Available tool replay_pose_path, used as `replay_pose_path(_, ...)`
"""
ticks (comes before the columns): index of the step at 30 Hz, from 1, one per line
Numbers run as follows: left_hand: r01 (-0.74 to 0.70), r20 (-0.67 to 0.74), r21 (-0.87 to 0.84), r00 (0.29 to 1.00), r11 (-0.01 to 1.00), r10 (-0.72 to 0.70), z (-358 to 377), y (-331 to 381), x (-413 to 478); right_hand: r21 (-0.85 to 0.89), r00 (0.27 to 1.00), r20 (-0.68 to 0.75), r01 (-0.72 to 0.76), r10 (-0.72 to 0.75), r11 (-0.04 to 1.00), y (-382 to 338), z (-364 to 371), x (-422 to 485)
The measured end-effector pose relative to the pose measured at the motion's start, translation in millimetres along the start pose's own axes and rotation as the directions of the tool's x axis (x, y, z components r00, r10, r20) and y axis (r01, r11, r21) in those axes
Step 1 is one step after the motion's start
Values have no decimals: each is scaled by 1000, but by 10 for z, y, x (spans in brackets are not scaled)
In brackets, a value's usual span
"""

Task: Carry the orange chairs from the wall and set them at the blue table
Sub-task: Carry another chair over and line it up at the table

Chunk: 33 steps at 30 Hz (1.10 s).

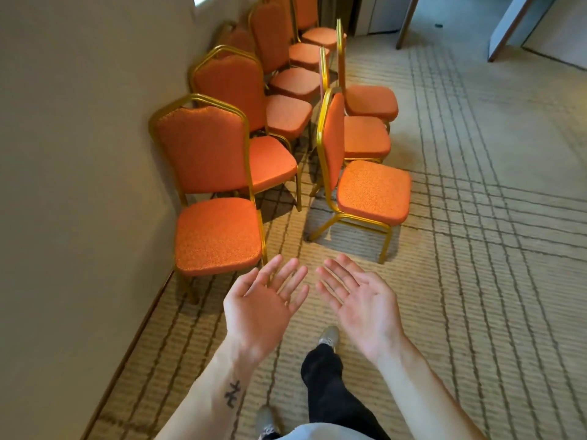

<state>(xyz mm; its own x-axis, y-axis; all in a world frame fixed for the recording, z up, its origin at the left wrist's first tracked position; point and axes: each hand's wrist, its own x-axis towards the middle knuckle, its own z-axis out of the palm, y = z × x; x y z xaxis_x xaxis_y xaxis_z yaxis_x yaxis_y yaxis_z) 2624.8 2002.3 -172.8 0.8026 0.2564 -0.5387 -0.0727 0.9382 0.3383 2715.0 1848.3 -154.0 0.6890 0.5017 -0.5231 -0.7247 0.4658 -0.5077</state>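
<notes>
Both your hands are empty and spread, palms turned upward, fingers straight and slightly apart: your left hand [263, 300] and your right hand [359, 306] float side by side, close but not touching, above the patterned carpet [476, 249]. A small dark tattoo [233, 393] marks your left forearm. Below your hands, one shoe [329, 335] is stepped forward. Just ahead and to the left stands the nearest orange chair [216, 230], gold-framed, its seat facing you and its side close against the beige wall [79, 154]. More chairs of the same kind line up behind it along the wall. A second row stands just to the right of that line, led by a side-on chair [373, 192] whose seat points right. Far off at the upper right are brown legs and a pale bluish panel [521, 14], possibly the table, though that cannot be told for certain. Nothing is gripped yet, so the step looks like reaching for a first chair. Either front chair is free on your side. Take one hand to the top of the gold back frame and the other under the seat's front edge. Lift straight up before turning, so the legs clear the neighbouring chair and the wall.
</notes>
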Motion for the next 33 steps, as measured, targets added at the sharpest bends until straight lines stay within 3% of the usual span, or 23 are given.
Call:
replay_pose_path(11,-40,-51,3,998,999,40,1031,446,1685,-39,998,55,-37,39,999,-1142,434,1826)
replay_pose_path(20,-44,-51,-15,998,999,43,1624,883,2829,4,996,-18,-87,87,996,-1727,795,2972)
replay_pose_path(33,116,29,6,993,993,-116,2425,1953,4843,-3,994,-103,43,-43,999,-2360,1741,4737)
